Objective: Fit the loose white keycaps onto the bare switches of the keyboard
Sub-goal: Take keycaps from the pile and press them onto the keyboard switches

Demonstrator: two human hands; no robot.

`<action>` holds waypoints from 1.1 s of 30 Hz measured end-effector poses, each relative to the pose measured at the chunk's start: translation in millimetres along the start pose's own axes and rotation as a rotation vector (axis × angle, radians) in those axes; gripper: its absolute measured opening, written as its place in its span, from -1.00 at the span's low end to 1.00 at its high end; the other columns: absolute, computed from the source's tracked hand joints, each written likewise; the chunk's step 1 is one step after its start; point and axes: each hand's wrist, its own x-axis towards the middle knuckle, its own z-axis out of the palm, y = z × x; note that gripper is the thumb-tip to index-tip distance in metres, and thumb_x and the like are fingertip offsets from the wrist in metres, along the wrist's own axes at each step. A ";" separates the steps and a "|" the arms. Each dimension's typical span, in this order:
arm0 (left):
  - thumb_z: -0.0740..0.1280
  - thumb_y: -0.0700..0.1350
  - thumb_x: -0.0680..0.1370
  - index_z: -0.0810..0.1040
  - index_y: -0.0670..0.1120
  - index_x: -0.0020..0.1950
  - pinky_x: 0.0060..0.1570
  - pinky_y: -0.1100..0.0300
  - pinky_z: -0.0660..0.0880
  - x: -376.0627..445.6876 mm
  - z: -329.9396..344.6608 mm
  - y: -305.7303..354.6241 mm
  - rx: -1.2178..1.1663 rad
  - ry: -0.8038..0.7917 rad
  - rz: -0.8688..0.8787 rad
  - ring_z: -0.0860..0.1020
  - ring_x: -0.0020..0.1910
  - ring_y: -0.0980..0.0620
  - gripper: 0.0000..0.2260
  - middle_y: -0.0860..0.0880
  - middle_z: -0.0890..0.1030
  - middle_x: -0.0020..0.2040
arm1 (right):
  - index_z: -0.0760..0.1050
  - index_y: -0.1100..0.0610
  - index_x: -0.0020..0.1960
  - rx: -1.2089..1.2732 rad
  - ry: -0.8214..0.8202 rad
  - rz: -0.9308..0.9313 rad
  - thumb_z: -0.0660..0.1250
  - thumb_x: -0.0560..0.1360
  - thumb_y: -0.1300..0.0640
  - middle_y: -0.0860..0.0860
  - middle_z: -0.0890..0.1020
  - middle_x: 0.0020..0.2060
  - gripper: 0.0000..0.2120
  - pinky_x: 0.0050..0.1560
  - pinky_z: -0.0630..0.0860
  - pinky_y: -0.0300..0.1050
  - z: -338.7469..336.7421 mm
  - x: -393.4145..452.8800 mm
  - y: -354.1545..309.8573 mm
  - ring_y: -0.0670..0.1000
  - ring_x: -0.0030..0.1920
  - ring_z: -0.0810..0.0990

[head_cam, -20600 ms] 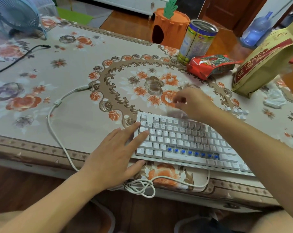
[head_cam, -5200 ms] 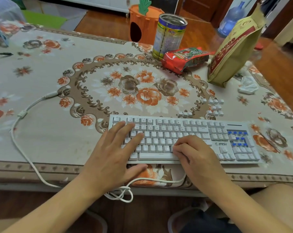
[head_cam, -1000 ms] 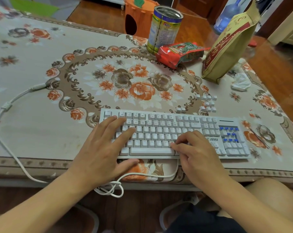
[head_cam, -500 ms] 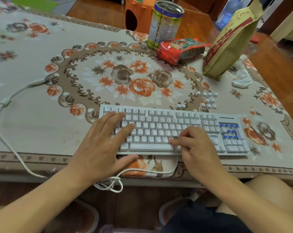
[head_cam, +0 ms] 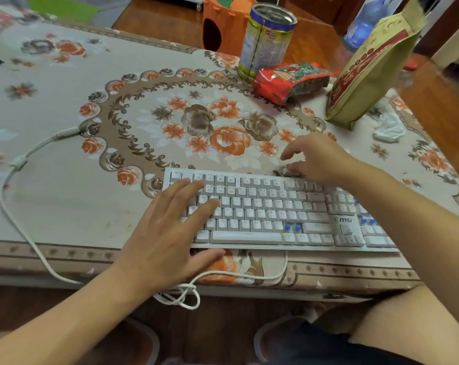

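From the head view I see the white keyboard [head_cam: 275,214], marked "msi", at the bench [head_cam: 65,196] front edge, two blue bare switches [head_cam: 293,228] showing. My left hand [head_cam: 165,233] lies flat, fingers spread, on its left keys. My right hand [head_cam: 315,159] reaches behind it; whether that grip pinches a keycap I cannot tell.

The flat white plastic keyboard [head_cam: 275,214] carries the dark brand mark "msi" on its bare panel, to the right of the main key block. The letters on its keycaps are too faint and small to read. The tall round tin with blue and yellow bands [head_cam: 266,42], the crumpled red snack packet [head_cam: 289,81] and the standing tan paper pouch [head_cam: 368,72] all bear printing that is too blurred to make out.
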 end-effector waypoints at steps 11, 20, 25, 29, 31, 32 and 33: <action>0.30 0.41 0.50 0.46 -0.05 0.49 0.50 -0.20 0.26 -0.3 1.7 -1.7 -0.003 -0.009 -0.003 0.24 0.56 -0.23 -0.28 -0.16 0.32 0.55 | 0.54 -0.04 -0.17 -0.195 -0.183 -0.035 0.41 0.46 0.24 -0.14 0.55 -0.22 -0.81 -0.20 0.44 -0.11 6.1 28.1 -1.8 0.04 -0.10 0.56; 0.32 0.40 0.49 0.46 -0.04 0.49 0.50 -0.18 0.25 -0.4 1.3 -1.1 0.001 -0.012 -0.007 0.24 0.56 -0.23 -0.29 -0.17 0.31 0.54 | 0.60 0.05 -0.04 0.168 0.289 -0.218 0.40 0.51 0.24 -0.08 0.52 -0.10 -0.89 -0.07 0.55 -0.08 -11.5 -10.0 -46.5 -0.03 -0.17 0.59; 0.26 0.41 0.50 0.45 -0.03 0.49 0.51 -0.13 0.19 -1.1 0.2 -0.8 0.006 -0.008 -0.001 0.23 0.56 -0.22 -0.29 -0.16 0.31 0.55 | 0.66 -0.01 -0.02 0.475 0.179 -0.245 0.45 0.49 0.26 -0.15 0.59 -0.01 -0.82 0.00 0.57 -0.20 2.7 -66.2 -71.7 -0.12 -0.06 0.61; 0.27 0.40 0.50 0.46 -0.04 0.48 0.51 -0.13 0.20 -0.2 0.0 -0.2 0.007 -0.012 0.001 0.24 0.56 -0.23 -0.29 -0.17 0.31 0.55 | 0.67 0.01 0.05 0.482 0.196 -0.222 0.45 0.49 0.29 -0.13 0.62 -0.05 -0.78 0.00 0.56 -0.24 24.9 -101.5 -66.8 -0.11 -0.05 0.61; 0.26 0.41 0.50 0.46 -0.05 0.49 0.50 -0.14 0.21 0.0 0.0 0.2 0.006 -0.012 0.001 0.24 0.56 -0.24 -0.28 -0.17 0.32 0.55 | 0.64 0.00 0.08 0.481 0.249 -0.186 0.47 0.47 0.28 -0.16 0.63 -0.10 -0.75 -0.04 0.55 -0.27 32.9 -114.9 -59.6 -0.12 -0.09 0.62; 0.26 0.41 0.50 0.46 -0.05 0.49 0.50 -0.14 0.21 0.0 -0.1 0.1 0.007 -0.012 0.001 0.25 0.55 -0.24 -0.28 -0.17 0.32 0.54 | 0.63 0.01 0.06 0.470 0.272 -0.171 0.48 0.46 0.26 -0.18 0.63 -0.11 -0.76 -0.05 0.55 -0.26 36.2 -120.4 -56.5 -0.13 -0.10 0.62; 0.26 0.41 0.50 0.46 -0.05 0.49 0.50 -0.15 0.22 -0.4 -0.3 -0.2 0.007 -0.011 0.002 0.25 0.55 -0.24 -0.28 -0.17 0.32 0.54 | 0.62 0.02 0.02 0.456 0.291 -0.161 0.49 0.45 0.25 -0.17 0.63 -0.12 -0.79 -0.06 0.55 -0.24 39.4 -124.8 -53.8 -0.13 -0.11 0.62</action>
